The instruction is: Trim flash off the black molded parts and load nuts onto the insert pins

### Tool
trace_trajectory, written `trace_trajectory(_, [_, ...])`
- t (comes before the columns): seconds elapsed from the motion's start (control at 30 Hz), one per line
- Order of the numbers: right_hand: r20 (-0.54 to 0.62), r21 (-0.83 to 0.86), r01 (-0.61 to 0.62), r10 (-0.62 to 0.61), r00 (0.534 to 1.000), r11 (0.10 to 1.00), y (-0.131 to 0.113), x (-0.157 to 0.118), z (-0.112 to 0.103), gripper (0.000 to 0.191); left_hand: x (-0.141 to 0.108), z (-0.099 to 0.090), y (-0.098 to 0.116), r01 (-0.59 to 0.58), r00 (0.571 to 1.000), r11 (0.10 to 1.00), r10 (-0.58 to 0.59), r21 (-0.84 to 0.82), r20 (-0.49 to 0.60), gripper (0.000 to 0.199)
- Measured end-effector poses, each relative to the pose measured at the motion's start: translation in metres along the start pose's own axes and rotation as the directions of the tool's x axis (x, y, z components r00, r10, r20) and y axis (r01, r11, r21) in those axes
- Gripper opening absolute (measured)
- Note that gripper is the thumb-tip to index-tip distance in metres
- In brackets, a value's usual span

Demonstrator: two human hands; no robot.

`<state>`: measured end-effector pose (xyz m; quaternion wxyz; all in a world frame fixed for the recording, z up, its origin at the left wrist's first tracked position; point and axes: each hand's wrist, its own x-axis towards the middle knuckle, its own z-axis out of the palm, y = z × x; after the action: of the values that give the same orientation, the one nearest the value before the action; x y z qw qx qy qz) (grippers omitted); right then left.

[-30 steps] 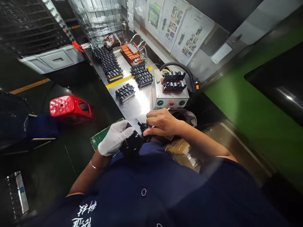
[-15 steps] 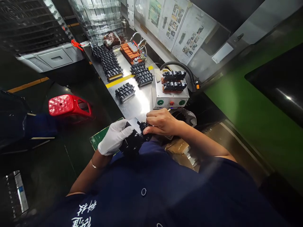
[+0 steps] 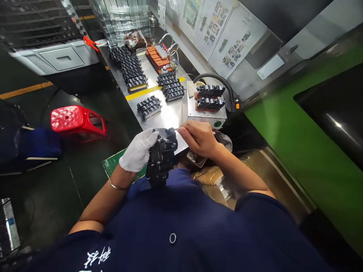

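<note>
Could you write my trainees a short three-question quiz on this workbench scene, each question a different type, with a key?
1. True or false: both hands wear gloves.
2. What does the left hand hold? A) a cup; B) a black part; C) a cloth.
3. Fill in: the stool on the floor is ____.

Key: 1. False, the right hand is bare; 2. B; 3. red.

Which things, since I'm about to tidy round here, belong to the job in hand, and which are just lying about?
Seemingly part of the job:
black assembly in the gloved left hand
similar black assemblies on the metal bench
white box carrying two more
perhaps the orange fixture

Seemingly just lying about:
red stool
crumpled brown bag
</note>
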<state>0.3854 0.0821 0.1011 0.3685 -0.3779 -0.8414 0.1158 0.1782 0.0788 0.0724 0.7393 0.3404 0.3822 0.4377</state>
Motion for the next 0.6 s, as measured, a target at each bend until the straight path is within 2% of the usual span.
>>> trace_trajectory(0.07, [-0.013,-0.084,0.016,-0.017,1.0,0.996,0.001,-0.003,0.003,0.031,-0.001,-0.001,-0.006,0.017,1.0,1.0,-0.017,-0.014,0.0,0.036])
trace_trajectory(0.23, [-0.009,-0.13,0.02,-0.021,1.0,0.991,0.004,-0.012,0.007,0.032,-0.004,-0.006,-0.018,0.074,0.997,0.995,-0.074,-0.074,0.005,0.032])
trace_trajectory(0.6, [0.011,-0.213,0.066,-0.065,0.998,0.975,0.003,-0.014,0.014,0.037,-0.007,-0.003,-0.019,0.083,0.996,0.977,-0.079,-0.198,0.029,0.033])
